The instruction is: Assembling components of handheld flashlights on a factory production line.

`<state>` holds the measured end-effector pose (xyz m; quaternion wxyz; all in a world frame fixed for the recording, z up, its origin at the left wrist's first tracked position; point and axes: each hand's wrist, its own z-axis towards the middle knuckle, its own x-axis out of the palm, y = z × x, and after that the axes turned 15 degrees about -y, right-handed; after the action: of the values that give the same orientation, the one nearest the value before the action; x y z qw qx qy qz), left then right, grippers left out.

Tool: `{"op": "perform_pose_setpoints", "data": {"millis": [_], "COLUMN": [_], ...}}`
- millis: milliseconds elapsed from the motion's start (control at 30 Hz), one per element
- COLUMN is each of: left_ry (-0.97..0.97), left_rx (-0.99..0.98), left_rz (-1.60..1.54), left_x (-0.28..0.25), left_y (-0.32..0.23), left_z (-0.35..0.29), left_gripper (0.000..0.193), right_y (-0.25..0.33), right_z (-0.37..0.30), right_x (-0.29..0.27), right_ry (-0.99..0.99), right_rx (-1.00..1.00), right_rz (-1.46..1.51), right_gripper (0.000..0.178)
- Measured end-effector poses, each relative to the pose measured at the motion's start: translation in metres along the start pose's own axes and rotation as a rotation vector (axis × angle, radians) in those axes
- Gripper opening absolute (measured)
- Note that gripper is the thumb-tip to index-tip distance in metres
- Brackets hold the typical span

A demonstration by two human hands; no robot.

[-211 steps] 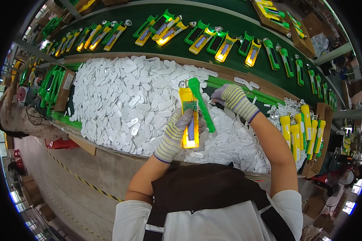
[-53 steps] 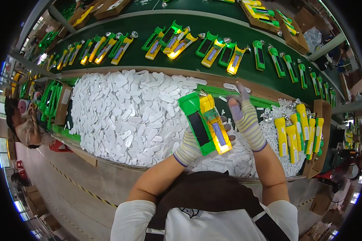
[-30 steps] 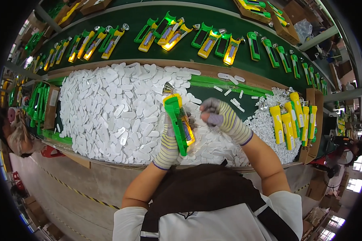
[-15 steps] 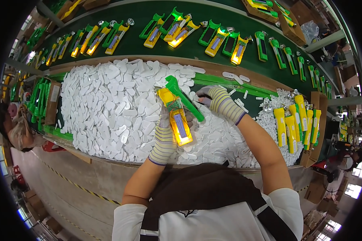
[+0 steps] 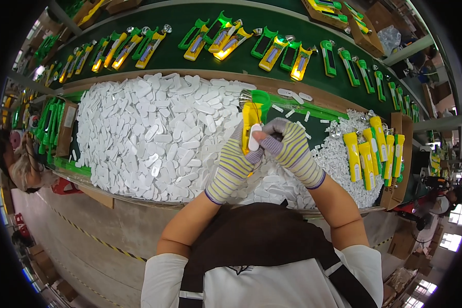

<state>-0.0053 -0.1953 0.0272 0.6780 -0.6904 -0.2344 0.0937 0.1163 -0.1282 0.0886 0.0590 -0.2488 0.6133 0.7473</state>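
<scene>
My left hand (image 5: 232,163), in a striped glove, is wrapped round a yellow and green flashlight (image 5: 250,114), held upright with its silver head at the top. The green half lies against the yellow half; whether they meet fully is hidden by my fingers. Between my right hand's (image 5: 296,154) thumb and fingers is a white oval plastic piece (image 5: 254,137), set against the yellow side of the flashlight. Both hands are over a heap of loose white plastic pieces (image 5: 138,138).
Open and closed flashlights line the green conveyor (image 5: 303,28) beyond the heap. A carton (image 5: 403,154) at the right borders several yellow flashlights (image 5: 365,159) lying on small white parts. Green casings stand in a box (image 5: 66,128) at the left. A person's arm (image 5: 28,169) shows at far left.
The flashlight has turned, its lit inside is now out of sight, and its green half has come against the yellow. My right hand has moved in with a white piece.
</scene>
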Motion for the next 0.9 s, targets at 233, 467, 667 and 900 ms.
{"op": "perform_pose_setpoints", "data": {"millis": [233, 467, 667, 900], "left_ry": [0.004, -0.042, 0.228, 0.109], "left_rx": [0.171, 0.405, -0.336, -0.453], "left_rz": [0.178, 0.356, -0.407, -0.655], "left_x": [0.010, 0.014, 0.017, 0.034], "left_y": [-0.001, 0.012, 0.021, 0.023], "left_z": [-0.005, -0.007, 0.000, -0.003], "left_gripper": [0.060, 0.064, 0.053, 0.040], "right_y": [0.003, -0.004, -0.037, -0.059], "right_z": [-0.009, -0.015, -0.029, -0.064], "right_x": [-0.006, -0.012, -0.045, -0.031], "right_ry": [-0.040, -0.042, -0.205, -0.118], "right_rx": [-0.157, -0.197, -0.313, 0.029], "right_rz": [-0.246, -0.282, -0.028, 0.166], "right_gripper": [0.033, 0.033, 0.028, 0.042]}}
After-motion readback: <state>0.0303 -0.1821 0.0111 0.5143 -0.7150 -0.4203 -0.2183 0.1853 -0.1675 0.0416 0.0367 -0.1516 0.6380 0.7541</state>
